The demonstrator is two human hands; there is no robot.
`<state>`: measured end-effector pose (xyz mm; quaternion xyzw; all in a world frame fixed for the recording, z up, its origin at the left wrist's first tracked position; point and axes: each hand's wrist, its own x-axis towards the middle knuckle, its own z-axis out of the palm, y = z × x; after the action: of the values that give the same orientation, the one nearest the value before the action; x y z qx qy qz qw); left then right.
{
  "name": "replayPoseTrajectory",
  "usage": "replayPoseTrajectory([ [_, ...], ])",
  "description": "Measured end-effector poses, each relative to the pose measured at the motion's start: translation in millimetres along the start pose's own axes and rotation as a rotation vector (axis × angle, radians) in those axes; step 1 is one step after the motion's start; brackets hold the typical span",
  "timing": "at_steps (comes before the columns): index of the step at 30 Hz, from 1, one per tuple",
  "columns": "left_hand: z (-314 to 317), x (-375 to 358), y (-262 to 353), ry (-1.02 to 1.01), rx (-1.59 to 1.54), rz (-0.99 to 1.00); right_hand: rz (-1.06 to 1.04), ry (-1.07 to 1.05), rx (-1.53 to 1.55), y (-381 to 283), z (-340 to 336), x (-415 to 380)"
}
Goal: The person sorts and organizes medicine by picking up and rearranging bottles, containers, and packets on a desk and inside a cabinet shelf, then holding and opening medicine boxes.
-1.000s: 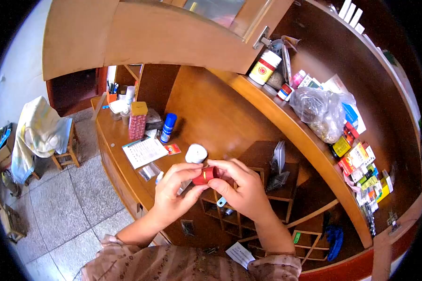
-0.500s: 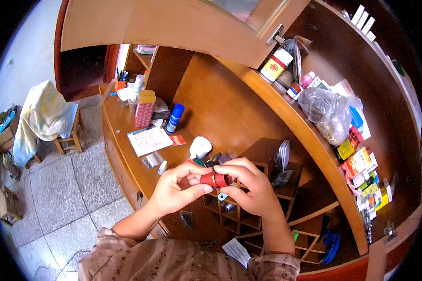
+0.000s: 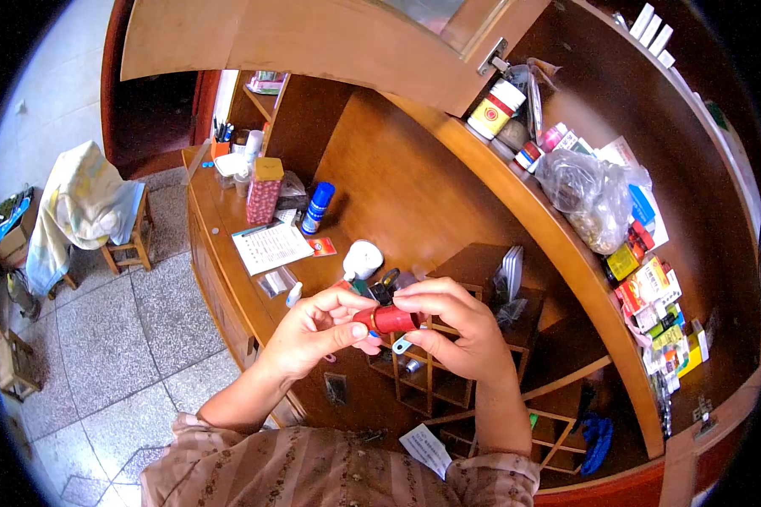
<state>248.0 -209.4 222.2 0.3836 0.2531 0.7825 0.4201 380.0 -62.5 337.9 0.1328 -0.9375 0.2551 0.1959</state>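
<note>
A small dark red cylinder [image 3: 389,318] with a thin gold band lies sideways between my two hands, over the desk. The fingers and thumb of my left hand [image 3: 313,334] grip its banded left end. At its right end, my right hand [image 3: 457,325] has its fingers on top and the thumb below, closed around it. Just behind the cylinder is a black object [image 3: 384,287], and farther back a white round container [image 3: 363,259]. A pale blue piece with a hole [image 3: 402,345] shows just below the cylinder.
Papers [image 3: 271,248], a pink patterned tin [image 3: 264,191] and a blue spray can [image 3: 317,209] stand or lie on the desk at left. Medicine boxes, bottles and a plastic bag [image 3: 579,190] fill the right shelf [image 3: 516,224]. An open cabinet door [image 3: 313,42] hangs above.
The red cylinder looks longer between my hands, with more of its right part uncovered. My right hand has shifted slightly right and its fingers have lifted a little.
</note>
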Motion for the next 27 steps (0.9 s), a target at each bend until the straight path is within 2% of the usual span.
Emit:
replayPoseTrajectory([
  [7,1,0,-4,-0.002,-0.008,0.001,-0.007,-0.004,-0.021,-4,-3,-1],
  [11,-5,-3,-3,0.021,0.038,-0.071,0.022,-0.021,-0.027,-5,-13,-9],
  [13,-6,-4,-3,0.028,0.026,-0.075,0.113,0.147,0.155,8,-11,-22],
  [14,-6,-4,-4,0.037,-0.015,-0.04,0.122,0.23,0.479,16,-2,-26],
  [15,-6,-4,-6,0.045,-0.059,-0.003,0.122,0.235,0.469,21,6,-31],
  [18,1,-5,-6,0.056,-0.074,0.056,0.145,0.322,1.179,40,35,-45],
  [19,4,-6,-4,0.053,-0.093,0.055,0.12,0.331,1.27,44,44,-47],
  [21,1,-8,-7,0.02,-0.073,0.054,0.136,0.411,1.338,33,58,-46],
  [23,0,-11,-6,0.016,0.02,0.06,0.125,0.39,1.307,31,64,-47],
  [25,-3,-15,-6,0.007,0.072,0.057,0.124,0.385,1.108,29,68,-50],
  [27,-2,-17,-6,-0.001,0.12,0.055,0.109,0.372,1.066,30,69,-51],
])
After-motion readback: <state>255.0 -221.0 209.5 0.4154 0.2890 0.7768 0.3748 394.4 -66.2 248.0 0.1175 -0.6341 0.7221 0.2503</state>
